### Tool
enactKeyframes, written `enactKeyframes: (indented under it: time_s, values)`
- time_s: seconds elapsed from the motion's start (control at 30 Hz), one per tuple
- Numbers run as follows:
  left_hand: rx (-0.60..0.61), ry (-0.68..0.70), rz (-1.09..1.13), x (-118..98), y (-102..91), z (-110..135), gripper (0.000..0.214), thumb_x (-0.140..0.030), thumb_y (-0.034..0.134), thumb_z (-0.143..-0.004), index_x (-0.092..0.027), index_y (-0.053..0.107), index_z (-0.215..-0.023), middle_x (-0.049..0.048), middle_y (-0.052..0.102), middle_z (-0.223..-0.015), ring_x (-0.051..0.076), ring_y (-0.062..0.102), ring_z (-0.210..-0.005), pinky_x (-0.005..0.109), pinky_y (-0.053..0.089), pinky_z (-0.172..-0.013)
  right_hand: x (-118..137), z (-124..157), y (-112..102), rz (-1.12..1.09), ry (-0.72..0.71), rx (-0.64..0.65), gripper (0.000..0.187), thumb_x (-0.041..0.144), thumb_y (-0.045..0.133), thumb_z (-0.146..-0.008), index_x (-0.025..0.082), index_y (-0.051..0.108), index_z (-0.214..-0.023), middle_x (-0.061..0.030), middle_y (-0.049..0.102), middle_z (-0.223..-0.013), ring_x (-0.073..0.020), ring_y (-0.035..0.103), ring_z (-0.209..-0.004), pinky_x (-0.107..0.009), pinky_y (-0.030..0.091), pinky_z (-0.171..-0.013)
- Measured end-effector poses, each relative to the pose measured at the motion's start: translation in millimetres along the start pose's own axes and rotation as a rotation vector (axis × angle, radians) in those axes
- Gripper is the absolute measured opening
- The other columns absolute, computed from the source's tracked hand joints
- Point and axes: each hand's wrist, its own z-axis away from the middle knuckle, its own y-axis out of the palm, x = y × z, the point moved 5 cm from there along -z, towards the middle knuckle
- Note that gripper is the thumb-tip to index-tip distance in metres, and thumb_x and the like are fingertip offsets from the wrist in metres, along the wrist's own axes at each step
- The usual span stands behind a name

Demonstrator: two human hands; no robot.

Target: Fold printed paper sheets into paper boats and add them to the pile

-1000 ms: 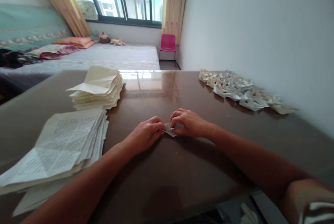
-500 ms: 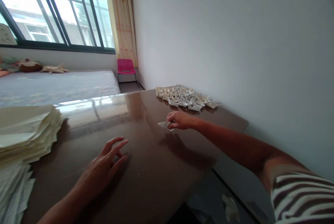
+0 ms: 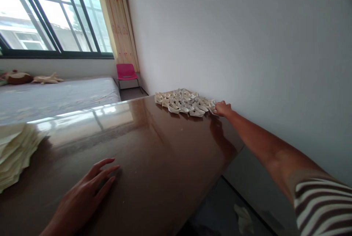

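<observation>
Dozens of folded paper boats (image 3: 184, 103) lay crowded together at the far end of the brown table (image 3: 165, 155), close against the wall. The right hand (image 3: 222, 109) reached out to the right end of that cluster and touched it, fingers curled; whether they pinched a boat could not be told. The left hand (image 3: 90, 188) rested flat on the table, fingers spread, holding nothing. With the arm stretched so far, a careless sweep of the wrist could knock boats askew or push them over the table's edge just beside the hand. No box or tray held the boats; they sat loose on the wood. A stack of paper (image 3: 13, 151) lay at the left
</observation>
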Motion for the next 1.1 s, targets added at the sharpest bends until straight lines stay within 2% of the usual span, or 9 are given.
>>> enactKeyframes:
  time_s: [0.2,0.3,0.43,0.57,0.7,0.8,0.87,0.97,1.1]
  values:
    - [0.038,-0.002,-0.009,0.9,0.8,3.2,0.035,-0.051,0.042,-0.090,-0.038,0.063,-0.114,-0.0027,0.052,-0.137,0.018,0.068,-0.097,0.027,0.057,-0.080,-2.7,-38.9,31.1,0.006,-0.037,0.177,0.026,0.036,0.066,-0.083,0.017,0.067,-0.101,-0.0106,0.062,-0.113,-0.0303,0.051,-0.113,-0.051,0.046,-0.088]
    - [0.045,0.001,0.015,0.3,0.6,3.3,0.034,-0.051,0.043,-0.090,-0.039,0.064,-0.113,-0.0036,0.052,-0.136,0.018,0.068,-0.097,0.026,0.057,-0.079,-14.8,-47.3,19.8,-0.023,-0.043,0.184,0.022,0.041,0.070,-0.077,0.020,0.072,-0.081,-0.0111,0.067,-0.097,-0.0345,0.048,-0.111,-0.054,0.041,-0.086]
    - [0.042,-0.011,0.053,-1.0,-1.7,0.5,0.033,-0.051,0.044,-0.090,-0.039,0.065,-0.111,-0.0038,0.055,-0.133,0.018,0.068,-0.094,0.026,0.056,-0.077,-14.2,-44.2,-16.1,-0.060,-0.081,0.057,0.029,0.042,0.057,-0.086,0.019,0.073,-0.091,-0.0140,0.068,-0.094,-0.0329,0.048,-0.107,-0.049,0.039,-0.086]
    - [0.066,-0.011,0.110,-19.2,-12.5,1.3,0.030,-0.041,0.042,-0.093,-0.033,0.067,-0.107,-0.0012,0.061,-0.124,0.018,0.064,-0.102,0.028,0.052,-0.088,70.7,-10.0,-34.3,-0.160,-0.350,-0.081,0.033,0.037,0.043,-0.093,0.020,0.068,-0.107,-0.0123,0.067,-0.111,-0.0281,0.051,-0.112,-0.040,0.040,-0.092]
    - [0.084,0.003,0.160,-38.2,-25.9,-0.9,0.029,-0.025,0.042,-0.092,-0.027,0.069,-0.103,0.0011,0.066,-0.112,0.017,0.061,-0.105,0.028,0.048,-0.094,212.7,73.6,-26.3,-0.426,-0.982,-0.120,0.028,0.038,0.046,-0.092,0.022,0.068,-0.101,-0.0060,0.070,-0.105,-0.0223,0.059,-0.103,-0.034,0.043,-0.093]
    - [0.160,0.030,0.118,-47.4,-32.4,-2.0,0.029,-0.020,0.047,-0.088,-0.026,0.067,-0.107,0.0019,0.064,-0.115,0.016,0.060,-0.105,0.026,0.046,-0.095,297.4,136.4,-16.7,-0.586,-1.294,-0.074,0.028,0.039,0.049,-0.091,0.023,0.066,-0.108,-0.0060,0.069,-0.110,-0.0230,0.059,-0.106,-0.038,0.045,-0.094]
    - [0.234,0.051,0.038,-56.4,-38.2,0.3,0.030,-0.022,0.048,-0.088,-0.026,0.066,-0.111,0.0026,0.064,-0.116,0.017,0.059,-0.107,0.027,0.047,-0.094,339.5,164.4,-12.3,-0.631,-1.381,-0.045,0.033,0.041,0.051,-0.090,0.023,0.062,-0.116,-0.0075,0.066,-0.118,-0.0243,0.057,-0.112,-0.040,0.046,-0.096]
    - [0.349,0.050,-0.101,-60.3,-55.2,8.8,0.027,-0.028,0.050,-0.087,-0.030,0.066,-0.109,0.0014,0.066,-0.111,0.020,0.060,-0.103,0.027,0.051,-0.081,377.0,180.4,-9.2,-0.662,-1.321,-0.067,0.036,0.041,0.048,-0.092,0.023,0.060,-0.120,-0.0075,0.060,-0.130,-0.0259,0.051,-0.120,-0.045,0.044,-0.098]
    - [0.362,-0.073,-0.138,-15.4,-105.9,27.1,0.028,-0.032,0.051,-0.087,-0.031,0.066,-0.110,-0.0006,0.066,-0.117,0.018,0.062,-0.103,0.025,0.049,-0.082,386.2,182.2,-6.4,-0.699,-1.304,-0.098,0.034,0.038,0.044,-0.094,0.026,0.059,-0.122,-0.0055,0.060,-0.130,-0.0247,0.051,-0.121,-0.047,0.043,-0.099]
